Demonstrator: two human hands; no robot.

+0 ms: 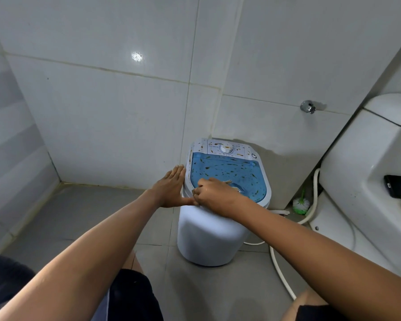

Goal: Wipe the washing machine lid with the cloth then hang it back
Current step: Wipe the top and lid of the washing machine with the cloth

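A small white washing machine [208, 237] stands on the floor against the tiled wall. Its blue translucent lid [227, 172] is speckled with brownish bits. My right hand [214, 194] presses a small brownish cloth [232, 183] onto the lid's near left part; only an edge of the cloth shows past my fingers. My left hand [171, 187] lies flat, fingers together, against the machine's left rim with its thumb touching the right hand.
A white toilet cistern [366, 163] fills the right side, with a dark object [398, 185] on it. A toilet brush [300, 203] and white hose [280, 272] lie beside the machine. A wall tap [308, 107] sits above. Grey tiles cover the floor.
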